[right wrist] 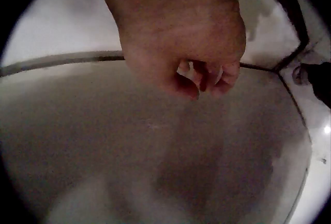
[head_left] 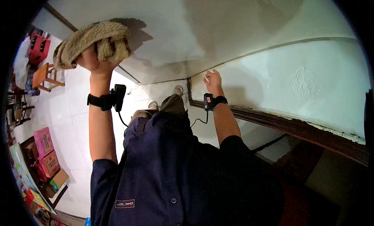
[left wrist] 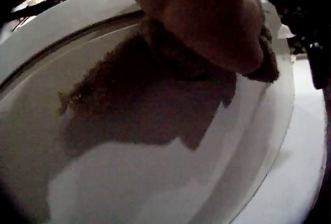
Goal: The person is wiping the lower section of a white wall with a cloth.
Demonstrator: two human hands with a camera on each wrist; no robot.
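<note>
A tan, fluffy towel (head_left: 99,37) is bunched in my left hand (head_left: 90,62), up against the pale wall panel (head_left: 163,42) in the head view. Its folds cover most of the fingers. The left wrist view shows the back of that hand, a dark edge of the towel (left wrist: 269,63) beside it and a broad shadow on the panel. My right hand (head_left: 213,81) holds nothing and hangs with loosely curled fingers near the corner where two wall faces meet. In the right wrist view, gaps show between its thumb and fingers (right wrist: 222,81).
A dark wooden ledge (head_left: 272,124) runs along the right wall's lower edge. Peeling paint (head_left: 304,85) marks that wall. On the left, a wooden stool (head_left: 47,77), a red crate (head_left: 38,48) and colourful boxes (head_left: 48,163) stand around the white tiled floor (head_left: 66,120).
</note>
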